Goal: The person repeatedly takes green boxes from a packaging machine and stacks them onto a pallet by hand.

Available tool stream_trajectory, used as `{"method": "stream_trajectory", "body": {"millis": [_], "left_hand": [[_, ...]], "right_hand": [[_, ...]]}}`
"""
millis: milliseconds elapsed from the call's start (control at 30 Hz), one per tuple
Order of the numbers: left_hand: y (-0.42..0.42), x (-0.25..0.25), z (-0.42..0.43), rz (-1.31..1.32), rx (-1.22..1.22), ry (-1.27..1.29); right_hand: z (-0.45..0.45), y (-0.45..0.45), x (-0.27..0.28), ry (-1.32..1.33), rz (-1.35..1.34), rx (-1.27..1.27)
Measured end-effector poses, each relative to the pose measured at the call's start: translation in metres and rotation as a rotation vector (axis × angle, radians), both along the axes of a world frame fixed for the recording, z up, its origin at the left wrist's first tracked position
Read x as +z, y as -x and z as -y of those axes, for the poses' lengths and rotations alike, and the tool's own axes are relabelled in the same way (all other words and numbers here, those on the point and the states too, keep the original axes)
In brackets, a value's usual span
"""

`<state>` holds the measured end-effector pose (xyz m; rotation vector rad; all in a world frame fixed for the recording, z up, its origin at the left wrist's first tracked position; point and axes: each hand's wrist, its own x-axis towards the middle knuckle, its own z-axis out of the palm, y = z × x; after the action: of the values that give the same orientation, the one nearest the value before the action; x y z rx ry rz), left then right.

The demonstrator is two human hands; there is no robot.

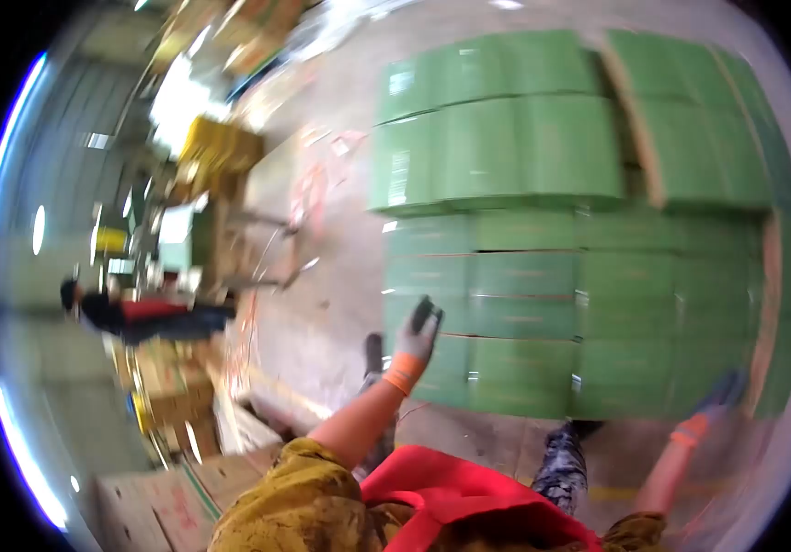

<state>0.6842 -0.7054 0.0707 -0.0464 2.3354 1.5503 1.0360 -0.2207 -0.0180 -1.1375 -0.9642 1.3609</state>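
Note:
My left hand [418,339], in a grey glove with dark fingertips and an orange cuff, is raised beside the left edge of the stacked green boxes [524,294]. Its fingers are stretched out and it holds nothing. At the near right corner of the same stack is my right hand [722,394], also gloved with an orange cuff. Blur softens its outline, but the fingers look extended along the boxes; whether they touch is unclear. The boxes lie in close rows, with brown cardboard edges showing on the right.
More green boxes [497,152] stand at the far side. A person [138,313] in dark and red clothing stands at left by a cluttered work table [230,221]. Cardboard cartons [161,506] sit at lower left. Pinkish strapping scraps [308,193] litter the concrete floor.

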Motion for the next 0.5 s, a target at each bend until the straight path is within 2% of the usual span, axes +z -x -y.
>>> {"method": "stream_trajectory", "body": {"millis": [33,100,133,200,233,267,300,367,400,467,500], "left_hand": [[0.040,0.028,0.052,-0.048,0.118,0.035],[0.110,0.022,0.205,-0.698,-0.182,0.817],[0.142,0.043,0.258,-0.714,0.101,0.593],[0.218,0.099,0.350,-0.734,0.631,0.117],[0.260,0.120,0.401,-0.741,0.869,-0.130],[0.294,0.133,0.458,-0.716,1.014,-0.025],[0.331,0.144,0.514,-0.688,1.149,0.084],[0.394,0.174,0.595,-0.745,1.257,-0.122],[0.429,0.163,0.661,-0.676,1.254,-0.266],[0.460,0.171,0.720,-0.393,1.297,-0.431],[0.471,0.206,0.711,-0.182,1.331,-0.459]], "right_hand": [[0.062,0.068,-0.027,0.024,0.041,0.238],[0.228,0.231,0.035,-0.104,0.207,0.700],[0.302,0.307,0.039,0.318,-0.388,0.806],[0.465,0.439,0.105,0.472,-0.331,1.080],[0.534,0.493,0.136,0.429,-0.266,1.249],[0.602,0.548,0.166,0.363,-0.202,1.418],[0.666,0.596,0.174,0.565,-0.257,1.450],[0.782,0.688,0.196,0.629,-0.148,1.566],[0.825,0.722,0.203,0.659,-0.140,1.604],[0.888,0.757,0.212,0.746,-0.182,1.625],[0.902,0.761,0.242,0.788,-0.288,1.616]]}}
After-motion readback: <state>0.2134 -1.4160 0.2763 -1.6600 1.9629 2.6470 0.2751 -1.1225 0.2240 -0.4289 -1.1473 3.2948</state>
